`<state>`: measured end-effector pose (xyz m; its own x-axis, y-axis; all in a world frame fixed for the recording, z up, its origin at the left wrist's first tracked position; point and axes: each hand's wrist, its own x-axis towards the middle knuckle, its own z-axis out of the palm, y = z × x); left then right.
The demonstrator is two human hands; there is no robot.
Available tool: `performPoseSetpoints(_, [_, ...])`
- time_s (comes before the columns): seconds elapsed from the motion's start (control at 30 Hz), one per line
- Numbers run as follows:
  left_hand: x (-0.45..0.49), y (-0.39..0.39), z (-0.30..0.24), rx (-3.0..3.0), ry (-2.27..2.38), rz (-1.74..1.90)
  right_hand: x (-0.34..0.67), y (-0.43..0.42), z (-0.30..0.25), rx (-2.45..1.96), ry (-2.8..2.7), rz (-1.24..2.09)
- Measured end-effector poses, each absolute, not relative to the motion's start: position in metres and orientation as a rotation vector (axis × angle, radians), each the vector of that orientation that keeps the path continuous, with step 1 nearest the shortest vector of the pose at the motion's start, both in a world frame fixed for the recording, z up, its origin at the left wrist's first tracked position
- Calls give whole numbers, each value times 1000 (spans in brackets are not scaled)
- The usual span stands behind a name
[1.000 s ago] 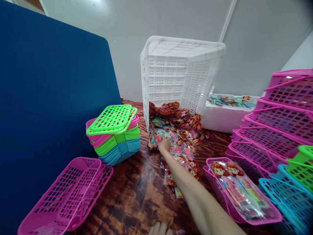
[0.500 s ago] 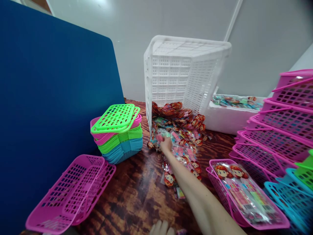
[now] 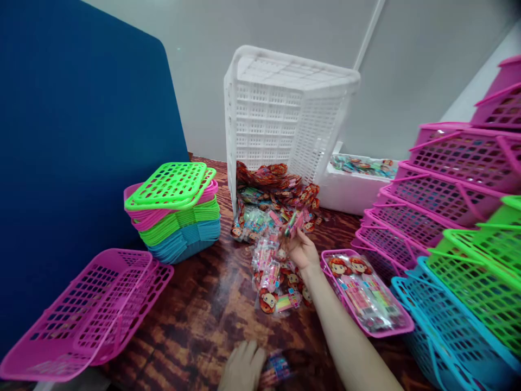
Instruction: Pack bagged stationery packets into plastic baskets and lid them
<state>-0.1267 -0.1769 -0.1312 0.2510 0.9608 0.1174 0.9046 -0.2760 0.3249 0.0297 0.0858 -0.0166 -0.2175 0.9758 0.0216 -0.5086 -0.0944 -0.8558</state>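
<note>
1. The right hand has its thumb and fingers pinched around a small, flat, shiny packet with pink and green bits, just over the pile of clear plastic packets with red-haired doll pictures.
2. That pile spills from the big white plastic crate, tipped on its side, onto the brown patterned table.
3. The left hand lies low, fingers close together and bent a little, beside some blurry shiny wrapping. I can't see if it grips that.
4. The packet looks light, thin and slippery. Pinching its middle should stop it sliding.
</note>
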Motion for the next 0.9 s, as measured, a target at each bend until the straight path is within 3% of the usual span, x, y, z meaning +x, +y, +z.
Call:
performPoseSetpoints(0.23, [-119,-194,-101,2314,1665,562,58,11,-19,-669,-994,1705])
performPoseSetpoints(0.43, [-113,-197,-96,2502,1458,633,80,-78,-34,-1202,-2128,1011])
performPoseSetpoints(0.53, [-111,-198,-94,2534,1425,687,86,-111,-38,-1260,-2384,966])
performPoseSetpoints(0.7, [-106,-205,-79,2457,1444,644,104,-113,-46,-1338,-2040,1268])
performPoseSetpoints(0.9, [-106,-208,-72,2425,1458,545,121,-89,-75,-1144,-1029,1744])
